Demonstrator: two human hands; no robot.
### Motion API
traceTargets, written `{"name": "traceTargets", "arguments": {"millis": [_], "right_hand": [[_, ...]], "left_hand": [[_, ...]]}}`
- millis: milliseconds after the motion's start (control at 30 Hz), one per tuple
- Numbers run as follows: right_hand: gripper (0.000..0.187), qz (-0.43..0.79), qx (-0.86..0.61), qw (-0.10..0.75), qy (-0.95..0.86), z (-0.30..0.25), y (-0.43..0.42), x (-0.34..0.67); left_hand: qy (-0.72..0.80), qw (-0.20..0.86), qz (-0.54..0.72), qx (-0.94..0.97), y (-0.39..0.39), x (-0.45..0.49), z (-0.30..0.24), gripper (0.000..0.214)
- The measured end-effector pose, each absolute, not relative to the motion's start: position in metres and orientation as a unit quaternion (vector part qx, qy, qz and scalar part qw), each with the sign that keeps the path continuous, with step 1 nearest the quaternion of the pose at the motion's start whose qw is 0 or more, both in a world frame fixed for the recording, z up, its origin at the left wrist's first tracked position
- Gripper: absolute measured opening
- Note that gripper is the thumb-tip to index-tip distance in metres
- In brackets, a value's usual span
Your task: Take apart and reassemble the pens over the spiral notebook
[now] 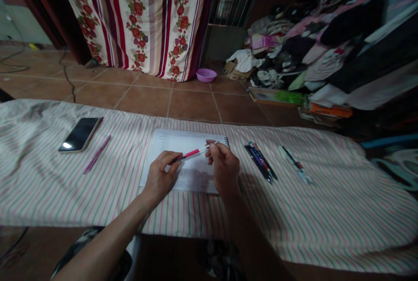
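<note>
My left hand (162, 171) pinches the dark end of a slim pen (192, 153) with a pink-red middle. A thin white length sticks out of it toward the right. My right hand (224, 165) has its fingertips closed on that thin white end. The pen slants up to the right over a spiral notebook (183, 140) whose pale page bears faint print or writing. Whether the white part is a separate refill I cannot tell. To the right of my right hand lies a bunch of several pens (260, 161), dark and coloured.
A striped cloth (120, 202) covers the long surface. On it lie a phone (81, 134) and a purple pen (97, 155) at left, and a patterned pen (296, 164) at right. Beyond are a floral curtain (137, 20), a purple basin (206, 75) and piled clothes (326, 41).
</note>
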State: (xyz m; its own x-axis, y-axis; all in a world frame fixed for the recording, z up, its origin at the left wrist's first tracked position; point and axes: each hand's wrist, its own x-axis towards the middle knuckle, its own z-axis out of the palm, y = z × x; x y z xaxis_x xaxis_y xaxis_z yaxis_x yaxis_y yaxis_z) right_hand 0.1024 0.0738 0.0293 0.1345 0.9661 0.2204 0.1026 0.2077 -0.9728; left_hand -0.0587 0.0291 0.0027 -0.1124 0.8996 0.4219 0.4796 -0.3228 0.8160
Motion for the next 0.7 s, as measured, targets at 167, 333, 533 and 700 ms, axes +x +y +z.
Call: {"name": "traceTargets", "arguments": {"millis": [167,333,533,700], "right_hand": [[0.024,0.379,-0.5,0.561,-0.54,0.0304,0.0733,0.1015],[0.023,0.389,-0.506,0.546,-0.543,0.0314,0.071,0.0997],[0.026,0.398,-0.5,0.532,-0.556,0.0299,0.0697,0.0988],[0.023,0.386,-0.473,0.525,-0.593,0.0335,0.065,0.0957]], "left_hand": [[0.538,0.212,0.513,0.634,0.0276,-0.0582,0.0059,0.018],[0.536,0.222,0.515,0.631,0.0271,-0.0567,0.0054,0.017],[0.54,0.179,0.49,0.661,0.0289,-0.0573,0.0005,0.024],[0.537,0.14,0.479,0.68,0.0294,-0.0574,-0.0021,0.017]]}}
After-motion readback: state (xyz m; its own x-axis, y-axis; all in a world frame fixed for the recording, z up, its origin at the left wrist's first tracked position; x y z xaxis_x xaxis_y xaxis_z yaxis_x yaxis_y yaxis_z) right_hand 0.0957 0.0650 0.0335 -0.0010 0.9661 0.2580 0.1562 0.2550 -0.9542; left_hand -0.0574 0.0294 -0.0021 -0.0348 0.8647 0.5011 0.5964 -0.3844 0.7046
